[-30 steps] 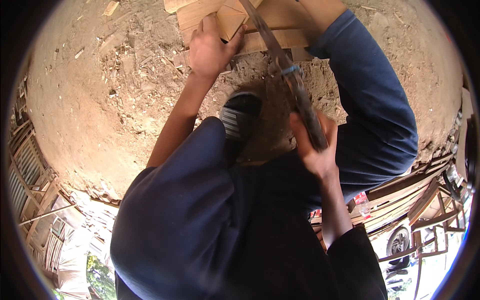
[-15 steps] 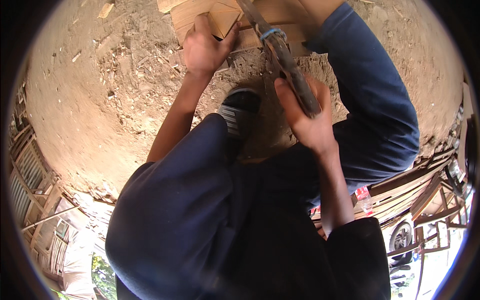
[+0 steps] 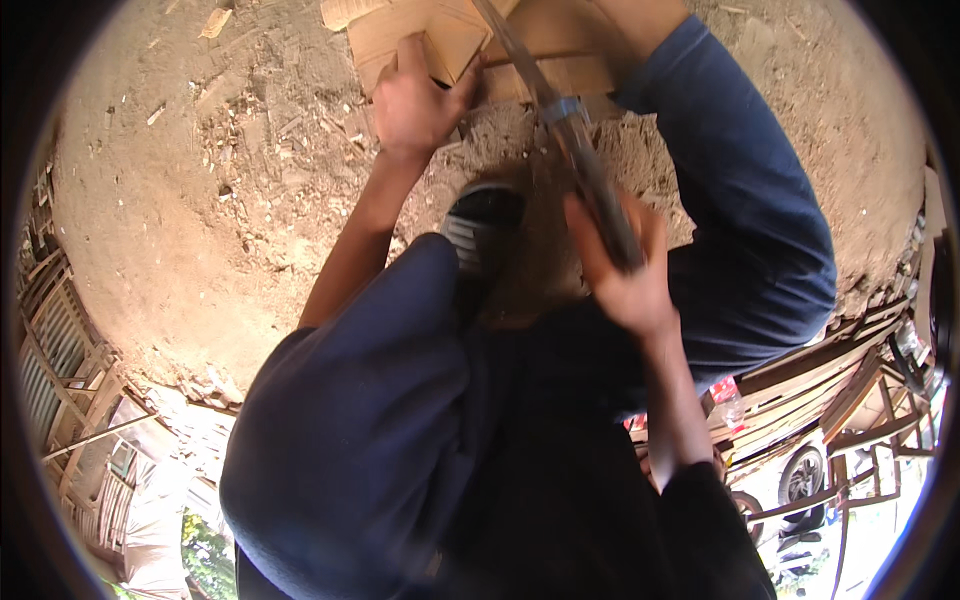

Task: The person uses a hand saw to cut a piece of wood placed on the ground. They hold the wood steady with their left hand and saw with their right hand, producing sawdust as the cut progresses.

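My left hand (image 3: 415,100) presses on the near left side of a pale wooden piece (image 3: 455,45), thumb and fingers spread along its edges. The piece lies on larger wooden boards (image 3: 560,75) at the top of the view. My right hand (image 3: 635,270) is wrapped round the dark handle of a long, narrow-bladed tool (image 3: 590,170) with a blue band near its middle. The tool slants up and left, its blade passing over the wood beside the piece. Its far end is cut off by the top edge, and motion blurs it.
My left foot in a dark striped sandal (image 3: 485,220) stands below the boards. My bent right leg (image 3: 750,170) reaches the boards on the right. Wood chips lie over the dirt ground (image 3: 200,250). Stacked planks (image 3: 800,385), a plastic bottle (image 3: 728,400) and a wheel (image 3: 800,480) are at lower right.
My right hand has drawn the tool back toward my body and slightly right. The left hand stays on the wooden piece, which shows slightly lower and turned a little.
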The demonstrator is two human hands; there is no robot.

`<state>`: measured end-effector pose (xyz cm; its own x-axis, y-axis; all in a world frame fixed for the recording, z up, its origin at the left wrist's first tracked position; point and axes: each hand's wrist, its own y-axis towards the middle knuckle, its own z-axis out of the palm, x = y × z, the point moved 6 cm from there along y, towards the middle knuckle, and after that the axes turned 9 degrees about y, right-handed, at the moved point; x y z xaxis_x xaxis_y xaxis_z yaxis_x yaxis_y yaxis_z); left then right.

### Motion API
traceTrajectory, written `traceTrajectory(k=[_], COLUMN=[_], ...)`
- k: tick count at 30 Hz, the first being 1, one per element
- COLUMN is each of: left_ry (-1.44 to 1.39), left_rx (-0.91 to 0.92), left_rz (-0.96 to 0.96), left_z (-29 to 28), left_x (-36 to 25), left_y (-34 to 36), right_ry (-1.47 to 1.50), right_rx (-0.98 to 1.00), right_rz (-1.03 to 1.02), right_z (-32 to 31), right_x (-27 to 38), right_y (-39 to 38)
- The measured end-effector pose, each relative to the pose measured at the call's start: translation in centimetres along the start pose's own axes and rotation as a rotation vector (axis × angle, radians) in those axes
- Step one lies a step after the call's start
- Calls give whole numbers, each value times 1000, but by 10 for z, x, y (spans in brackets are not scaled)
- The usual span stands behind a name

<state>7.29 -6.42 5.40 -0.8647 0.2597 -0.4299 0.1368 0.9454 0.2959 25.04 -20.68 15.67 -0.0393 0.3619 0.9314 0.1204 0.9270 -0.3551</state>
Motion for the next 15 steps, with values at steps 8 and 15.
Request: traceTrajectory(k=[8,15], left_ry=[26,30], left_rx=[-11,-81], left_rz=[-34,44], left_z=[2,1], left_x=[-3,-1], left_y=[-1,1], right_ry=[30,-36], right_rx=[4,14], right_rz=[-13,79], right_z=[7,-11], right_x=[-5,-9], right_y=[15,-34])
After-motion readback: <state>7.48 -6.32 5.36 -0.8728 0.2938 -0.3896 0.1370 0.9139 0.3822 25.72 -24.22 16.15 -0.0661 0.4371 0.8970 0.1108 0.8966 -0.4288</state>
